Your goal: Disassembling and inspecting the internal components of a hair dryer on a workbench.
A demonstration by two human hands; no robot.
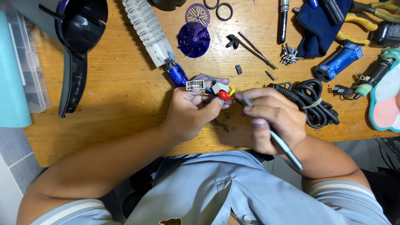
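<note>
My left hand pinches a small white switch with a red button and wires over the wooden table. Beside it sits a second white slide switch, joined by blue wire to a small blue motor and a white coiled heating element. My right hand grips a thin grey metal tool like a pen, its tip hidden right next to the red switch. A coiled black power cord lies just right of that hand.
A purple fan wheel and grille lie at the top. A dark hair dryer shell is at left by a clear plastic box. Pliers, a blue cloth, a blue cylinder and loose screws sit right.
</note>
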